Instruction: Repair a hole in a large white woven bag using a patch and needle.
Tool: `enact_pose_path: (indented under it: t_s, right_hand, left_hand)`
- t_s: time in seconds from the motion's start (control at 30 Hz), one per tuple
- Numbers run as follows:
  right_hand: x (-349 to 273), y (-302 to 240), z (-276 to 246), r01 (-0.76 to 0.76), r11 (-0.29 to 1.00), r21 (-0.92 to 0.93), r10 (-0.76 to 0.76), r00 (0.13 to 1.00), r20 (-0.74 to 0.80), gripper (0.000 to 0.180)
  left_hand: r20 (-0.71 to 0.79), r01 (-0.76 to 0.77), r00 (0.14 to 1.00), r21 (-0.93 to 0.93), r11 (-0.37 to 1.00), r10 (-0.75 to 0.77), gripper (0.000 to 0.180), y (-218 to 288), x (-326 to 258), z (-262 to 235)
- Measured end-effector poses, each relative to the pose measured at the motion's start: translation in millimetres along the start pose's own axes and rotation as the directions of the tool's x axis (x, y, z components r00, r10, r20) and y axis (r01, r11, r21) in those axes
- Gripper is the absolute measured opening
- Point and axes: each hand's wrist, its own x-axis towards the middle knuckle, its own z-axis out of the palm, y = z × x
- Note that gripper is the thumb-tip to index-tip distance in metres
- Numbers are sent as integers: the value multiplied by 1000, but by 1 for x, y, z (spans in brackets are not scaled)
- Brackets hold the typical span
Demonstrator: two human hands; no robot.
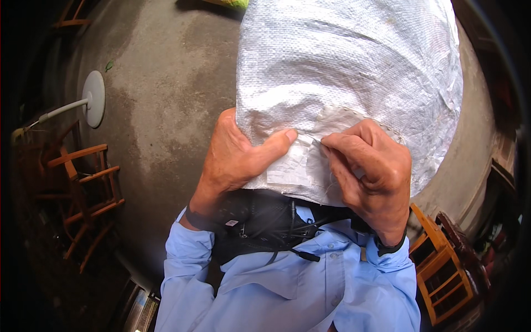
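Observation:
A large white woven sack [343,50] spreads out in front of me, its near edge close to my body. My left hand [232,157] grips the sack's left side, thumb pressed on top and the other fingers hidden beneath. A pale patch [290,170] lies on the near part of the sack, and a line of stitches runs along its upper right edge. Over this patch my right hand [373,169] is closed in a pinch, thumb and forefinger meeting just right of my left thumb. What is between those fingertips is too small to make out.
At the left stand a wooden chair [88,177] and a round white base on a pole [95,99]. Another wooden chair [442,265] is at lower right. Concrete floor [166,72] surrounds the sack. A black strapped bag [265,221] hangs at my chest.

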Motion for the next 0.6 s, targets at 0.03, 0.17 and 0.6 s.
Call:
enact_pose_path:
  t_s: [0.03,0.17,0.6]
  right_hand:
    - [0,0,0,-8,1000,8,8,1000,-1,20]
    - [0,0,2,-20,1000,24,21,1000,-15,20]
    - [1,-1,2,-12,1000,21,12,1000,-4,20]
  left_hand:
    - [14,11,1000,3,1000,-11,32,1,0,0]
    - [23,3,1000,12,1000,-3,33,0,-1,-2]
    - [-4,5,1000,31,1000,-5,30,-1,-1,-2]
